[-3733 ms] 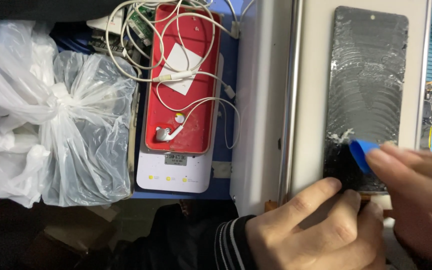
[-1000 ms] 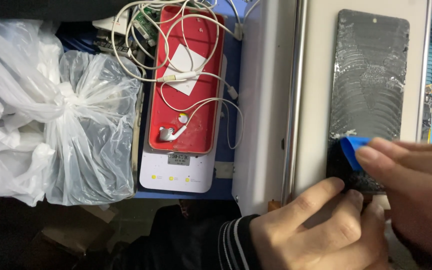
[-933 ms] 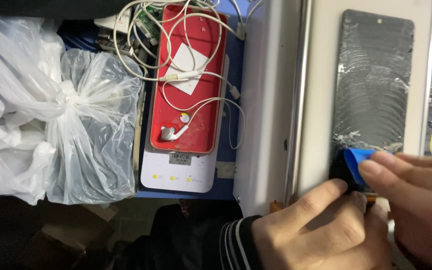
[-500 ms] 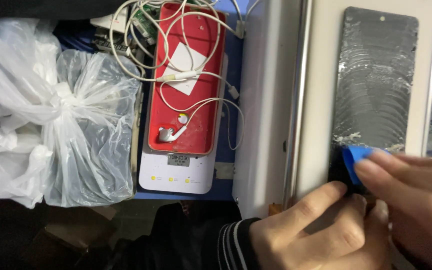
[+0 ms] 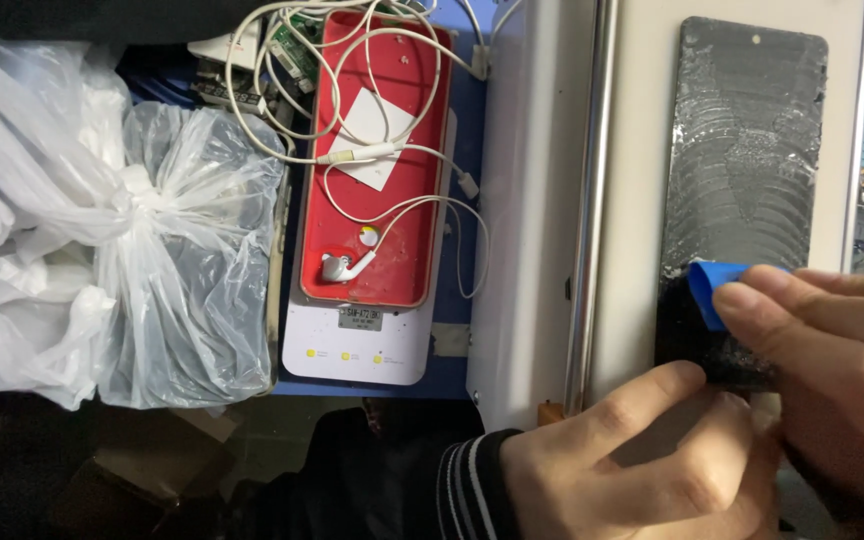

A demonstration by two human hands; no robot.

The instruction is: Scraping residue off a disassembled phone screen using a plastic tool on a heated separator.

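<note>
My right hand [image 5: 832, 360] pinched the blue scraper [image 5: 709, 288] on the screen [image 5: 742, 160], my left hand [image 5: 642, 450] pressed its near end flat, and only that end looked clean, most still crusty.

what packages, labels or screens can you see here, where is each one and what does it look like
Phone screen panel: right, flat on a pale surface, dark rectangle with whitish residue; right hand holds a blue scraper on its near end, left hand beside it.
Small label: on the white plate below the red mat, grey rectangle.
White paper square: on the red mat, blank.
Tied plastic bags: left, translucent white.
</note>
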